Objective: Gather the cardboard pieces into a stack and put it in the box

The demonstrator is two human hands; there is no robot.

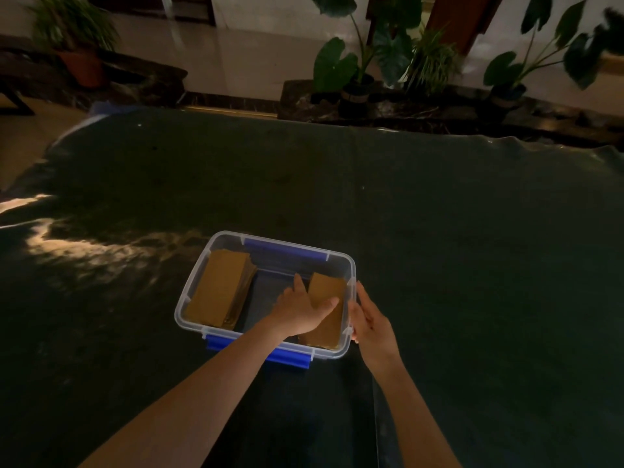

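A clear plastic rectangular box [199,278] with blue latch clips on its near and far sides sits on a dark green cloth-covered table [472,265], close to the table's near edge and roughly midway along it. Its long sides run left to right, slightly skewed.

Two stacks of brown rectangular cardboard pieces lie flat inside. The left stack [219,287] rests against the box's left wall, its long axis running from the near side to the far side, leaning a little to the right at the far end. The right stack [329,285] lies against the right wall with its long axis in the same near-to-far direction.

The left hand [299,310] reaches over the near rim into the box, fingers spread and curled over the right stack, thumb on its top face and the other fingers along its left edge, gripping it. The right hand [369,319] is outside the box, its fingers straight and together, loosely open, touching the right wall's rim.

Potted green plants [358,62] stand on the floor beyond the table's far edge.
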